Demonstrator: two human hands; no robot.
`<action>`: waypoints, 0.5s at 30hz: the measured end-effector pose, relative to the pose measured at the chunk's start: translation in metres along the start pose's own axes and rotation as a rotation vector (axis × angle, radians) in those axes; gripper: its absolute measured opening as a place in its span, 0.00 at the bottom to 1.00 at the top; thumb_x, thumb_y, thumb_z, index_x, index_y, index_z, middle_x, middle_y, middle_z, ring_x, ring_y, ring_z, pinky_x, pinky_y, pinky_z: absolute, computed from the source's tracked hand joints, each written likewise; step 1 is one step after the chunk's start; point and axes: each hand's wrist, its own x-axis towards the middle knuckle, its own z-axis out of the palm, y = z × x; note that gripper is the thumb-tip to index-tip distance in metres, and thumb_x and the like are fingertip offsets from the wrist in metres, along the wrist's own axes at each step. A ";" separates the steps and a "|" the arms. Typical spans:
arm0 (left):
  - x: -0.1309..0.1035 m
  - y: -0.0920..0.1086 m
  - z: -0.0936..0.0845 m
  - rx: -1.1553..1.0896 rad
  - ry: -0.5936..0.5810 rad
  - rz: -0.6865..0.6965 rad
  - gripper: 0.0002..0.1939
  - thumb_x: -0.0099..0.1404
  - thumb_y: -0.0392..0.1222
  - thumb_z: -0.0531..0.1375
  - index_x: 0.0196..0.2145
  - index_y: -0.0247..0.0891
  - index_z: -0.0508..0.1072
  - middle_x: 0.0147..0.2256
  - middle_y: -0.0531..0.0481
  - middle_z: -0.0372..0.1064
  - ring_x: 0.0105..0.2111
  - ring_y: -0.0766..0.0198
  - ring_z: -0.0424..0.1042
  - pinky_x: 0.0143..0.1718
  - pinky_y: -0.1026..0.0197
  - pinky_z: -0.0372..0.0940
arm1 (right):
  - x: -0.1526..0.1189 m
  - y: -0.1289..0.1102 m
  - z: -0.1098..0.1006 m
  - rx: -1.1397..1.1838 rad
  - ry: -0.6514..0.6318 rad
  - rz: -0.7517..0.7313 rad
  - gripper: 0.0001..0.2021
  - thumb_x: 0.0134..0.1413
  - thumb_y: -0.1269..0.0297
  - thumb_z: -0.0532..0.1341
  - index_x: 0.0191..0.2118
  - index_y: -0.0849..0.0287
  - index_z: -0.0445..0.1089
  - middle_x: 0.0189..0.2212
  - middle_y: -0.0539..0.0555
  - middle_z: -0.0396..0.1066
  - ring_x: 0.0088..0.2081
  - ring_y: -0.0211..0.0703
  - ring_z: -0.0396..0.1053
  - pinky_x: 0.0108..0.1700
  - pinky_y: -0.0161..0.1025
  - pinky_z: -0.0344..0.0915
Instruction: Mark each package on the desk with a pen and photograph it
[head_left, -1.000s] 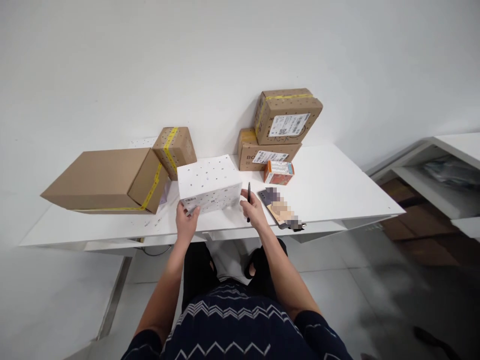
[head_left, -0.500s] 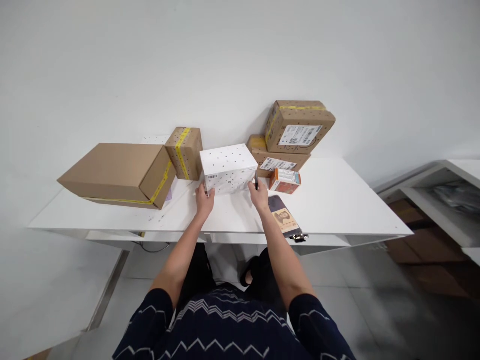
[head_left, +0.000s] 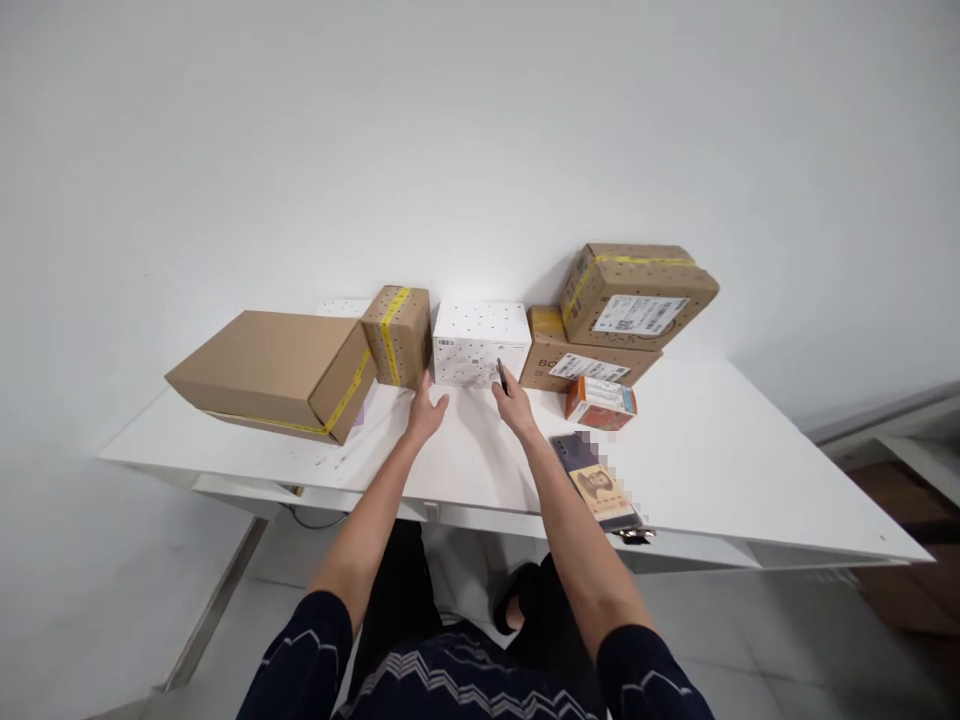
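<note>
Nearest the camera, close to the front edge of the tabletop (head_left: 712, 470), lies a dark phone (head_left: 600, 482) with a picture card on its case, a bunch of keys (head_left: 636, 535) just at the edge beside it. Farther in, both arms reach toward the back edge. The left hand (head_left: 424, 412) is spread, fingers wide and holding nothing, its tips just short of the white speckled box (head_left: 481, 343); whether they touch the box's lower front edge cannot be told. The right hand (head_left: 513, 405) pinches a dark pen (head_left: 501, 375) between thumb and fingers, the pen pointing up in front of the box's face. The white speckled box stands flat at the back edge against the wall, slotted between a small cardboard box with yellow tape (head_left: 397, 334) on its left and a stack of two labelled cardboard boxes (head_left: 615, 320) on its right, so as a judgement it looks already set in its row, with only the hands to come away. A small orange box (head_left: 600, 401) sits in front of the stack. At the left end rests a large brown carton (head_left: 279, 370), overhanging the tabletop's left corner.
</note>
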 end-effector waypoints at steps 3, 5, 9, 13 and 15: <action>-0.020 0.010 -0.029 0.151 0.113 0.257 0.19 0.64 0.39 0.59 0.53 0.40 0.72 0.52 0.40 0.71 0.55 0.51 0.69 0.58 0.46 0.62 | -0.006 0.003 -0.001 0.046 -0.021 0.005 0.28 0.55 0.59 0.54 0.63 0.56 0.64 0.56 0.56 0.71 0.55 0.48 0.70 0.56 0.48 0.67; -0.040 0.016 -0.055 0.240 0.243 0.490 0.15 0.66 0.40 0.57 0.49 0.41 0.74 0.48 0.41 0.73 0.52 0.53 0.70 0.58 0.47 0.62 | -0.018 0.008 -0.002 0.090 -0.046 0.018 0.28 0.55 0.56 0.55 0.61 0.57 0.66 0.49 0.56 0.75 0.45 0.48 0.74 0.47 0.47 0.72; -0.082 0.018 -0.119 0.274 0.712 0.628 0.13 0.62 0.45 0.62 0.45 0.41 0.73 0.45 0.42 0.70 0.51 0.53 0.68 0.59 0.45 0.59 | -0.050 0.014 0.003 0.123 -0.072 0.043 0.25 0.53 0.52 0.57 0.53 0.60 0.72 0.41 0.58 0.77 0.34 0.45 0.73 0.39 0.44 0.72; -0.095 0.009 -0.183 -0.004 1.082 0.084 0.36 0.64 0.57 0.59 0.64 0.43 0.52 0.60 0.39 0.56 0.61 0.53 0.58 0.61 0.46 0.57 | -0.079 0.012 0.018 0.142 -0.074 0.038 0.21 0.52 0.52 0.59 0.47 0.59 0.74 0.43 0.59 0.77 0.34 0.44 0.74 0.39 0.42 0.71; -0.089 0.005 -0.207 -0.154 0.960 -0.118 0.43 0.65 0.64 0.55 0.68 0.47 0.39 0.66 0.37 0.43 0.66 0.50 0.51 0.61 0.46 0.58 | -0.090 0.007 0.025 0.162 -0.099 0.029 0.20 0.52 0.52 0.60 0.46 0.58 0.75 0.44 0.59 0.77 0.34 0.44 0.73 0.39 0.42 0.71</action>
